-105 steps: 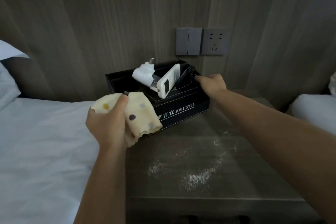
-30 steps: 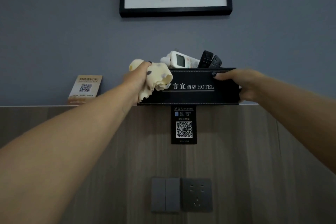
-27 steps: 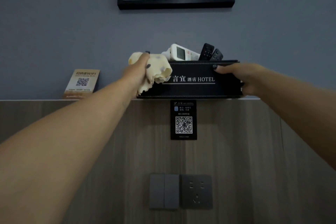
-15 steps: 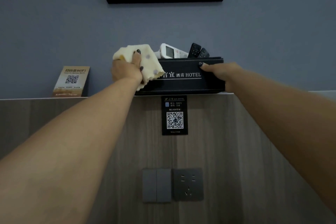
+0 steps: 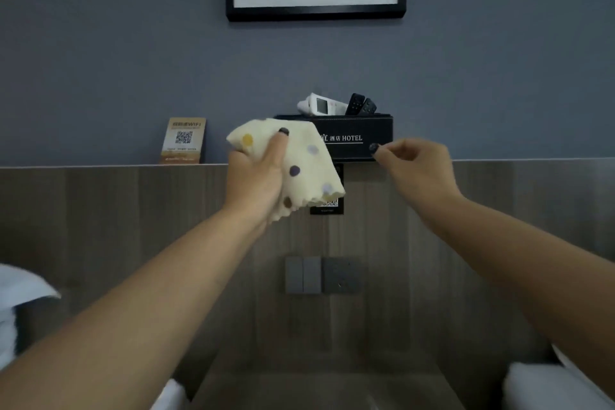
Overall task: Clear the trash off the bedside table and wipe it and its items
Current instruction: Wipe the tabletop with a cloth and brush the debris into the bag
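From the head view, the left hand (image 5: 258, 173) grips the dotted cloth (image 5: 307, 163) in front of the black hotel box (image 5: 361, 138) standing on the ledge (image 5: 100, 166), while the right hand (image 5: 417, 168), fingers loosely curled and holding nothing, hovers just beside the box's lower right corner.

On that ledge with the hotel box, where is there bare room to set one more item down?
The ledge shows bare left of the WiFi card, and right of the black hotel box past the right hand. The gap between card and box is crowded: the left hand holds the dotted cloth there.
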Tool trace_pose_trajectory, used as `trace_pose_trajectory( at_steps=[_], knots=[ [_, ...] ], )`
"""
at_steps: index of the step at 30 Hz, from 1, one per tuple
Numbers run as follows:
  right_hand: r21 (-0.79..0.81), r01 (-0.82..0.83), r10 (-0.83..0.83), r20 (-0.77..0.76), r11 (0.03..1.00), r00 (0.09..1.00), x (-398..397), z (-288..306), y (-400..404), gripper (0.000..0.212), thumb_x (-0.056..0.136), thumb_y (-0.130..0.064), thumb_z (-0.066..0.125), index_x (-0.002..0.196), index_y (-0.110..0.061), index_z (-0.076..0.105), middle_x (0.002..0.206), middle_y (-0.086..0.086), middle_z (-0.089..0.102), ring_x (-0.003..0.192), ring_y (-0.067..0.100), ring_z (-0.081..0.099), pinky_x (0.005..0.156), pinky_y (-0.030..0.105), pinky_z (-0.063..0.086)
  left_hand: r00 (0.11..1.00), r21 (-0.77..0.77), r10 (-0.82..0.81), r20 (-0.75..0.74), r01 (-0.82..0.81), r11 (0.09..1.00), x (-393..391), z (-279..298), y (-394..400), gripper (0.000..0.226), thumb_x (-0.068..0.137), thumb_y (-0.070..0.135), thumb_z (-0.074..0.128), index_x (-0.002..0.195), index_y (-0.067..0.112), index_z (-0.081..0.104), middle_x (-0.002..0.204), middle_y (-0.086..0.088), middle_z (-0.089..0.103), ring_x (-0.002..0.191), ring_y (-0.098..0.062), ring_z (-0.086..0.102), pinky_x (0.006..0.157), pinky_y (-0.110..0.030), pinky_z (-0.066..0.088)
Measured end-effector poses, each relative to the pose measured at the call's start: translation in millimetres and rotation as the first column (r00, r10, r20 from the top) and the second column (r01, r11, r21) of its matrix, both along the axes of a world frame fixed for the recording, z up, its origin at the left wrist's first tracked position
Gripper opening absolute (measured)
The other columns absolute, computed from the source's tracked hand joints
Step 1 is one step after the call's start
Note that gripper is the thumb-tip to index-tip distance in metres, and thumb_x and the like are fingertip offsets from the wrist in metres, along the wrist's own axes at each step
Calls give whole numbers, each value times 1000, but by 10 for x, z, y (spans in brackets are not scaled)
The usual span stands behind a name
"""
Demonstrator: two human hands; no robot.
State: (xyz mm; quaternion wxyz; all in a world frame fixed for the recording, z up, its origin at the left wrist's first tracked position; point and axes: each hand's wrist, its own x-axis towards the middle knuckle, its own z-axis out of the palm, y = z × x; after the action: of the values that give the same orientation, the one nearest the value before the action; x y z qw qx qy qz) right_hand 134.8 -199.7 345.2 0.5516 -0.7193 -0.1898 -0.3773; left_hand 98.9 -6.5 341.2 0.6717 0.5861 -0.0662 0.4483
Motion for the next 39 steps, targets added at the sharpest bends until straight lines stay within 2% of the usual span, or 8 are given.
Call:
trace_pose_trajectory(
  at_steps=[3, 7, 12, 19, 25, 30, 34, 39],
  knots=[
    [32, -115, 118, -123, 993, 985, -624, -385, -65, 49, 91, -48, 55, 53, -21, 67, 74, -1, 73, 68, 6, 63, 64, 22, 46, 997, -100, -62, -47, 57, 993, -492, -519, -107, 10, 86, 32, 67, 87, 22, 65, 78, 7, 75, 73, -10, 73, 53, -25, 55],
    [180, -297, 343, -351, 938, 871, -1157, -983, -148, 17, 90, -33, 64, 83, -19, 70, 86, 2, 72, 79, 11, 64, 80, 33, 52, 970, -228, -150, -193, 104, 968, -944, -1266, -294, 22, 85, 30, 68, 103, 19, 64, 89, -1, 76, 76, -14, 74, 59, -29, 58],
    [368, -446, 578, -552, 816, 601, -1692, -1905, -164, 29, 90, -40, 63, 71, -21, 74, 63, -5, 62, 54, 8, 57, 53, 22, 45, 930, -216, -250, -270, 194, 957, -1462, -2051, -581, 11, 86, 30, 68, 96, 24, 68, 86, 5, 77, 77, -13, 74, 57, -24, 56],
    [589, -307, 664, -667, 748, 338, -2091, -2727, -188, 73, 59, -66, 69, 107, -11, 70, 83, 3, 72, 73, 18, 69, 62, 31, 53, 886, -570, -331, -325, 96, 816, -2081, -2748, -775, 68, 62, 49, 63, 116, 8, 57, 100, -10, 66, 90, -30, 66, 69, -40, 53],
    [732, -368, 806, -586, 573, 91, -2243, -3000, -290, 49, 67, -36, 78, 106, -7, 74, 113, 17, 70, 100, 32, 69, 74, 40, 58, 864, -326, -290, -411, 157, 932, -2294, -3107, -729, 17, 78, 26, 56, 88, 25, 70, 85, -5, 75, 76, -21, 71, 66, -39, 56],
    [833, -347, 898, -435, 431, 71, -2224, -3380, -362, 64, 83, -19, 64, 135, 9, 40, 136, 28, 51, 125, 46, 49, 105, 60, 37, 861, -254, -314, -399, 225, 941, -2327, -3225, -609, 30, 91, 5, 49, 87, 21, 74, 85, -8, 75, 73, -19, 71, 56, -28, 55],
    [841, -422, 930, -367, 338, 15, -2255, -3459, -390, 49, 87, -27, 64, 128, -2, 59, 128, 22, 60, 113, 37, 60, 95, 50, 50, 822, -259, -404, -402, 321, 911, -2284, -3212, -607, 26, 92, 7, 49, 95, 18, 72, 86, -9, 74, 74, -20, 71, 56, -26, 53],
    [744, -530, 914, -338, 406, 226, -2054, -3281, -473, 46, 84, -22, 60, 125, -1, 60, 125, 26, 60, 110, 39, 61, 91, 49, 51, 869, -215, -294, -397, 223, 951, -1972, -3141, -709, 20, 89, 8, 63, 107, 17, 62, 84, 4, 76, 71, -11, 72, 53, -20, 53]
  ],
)
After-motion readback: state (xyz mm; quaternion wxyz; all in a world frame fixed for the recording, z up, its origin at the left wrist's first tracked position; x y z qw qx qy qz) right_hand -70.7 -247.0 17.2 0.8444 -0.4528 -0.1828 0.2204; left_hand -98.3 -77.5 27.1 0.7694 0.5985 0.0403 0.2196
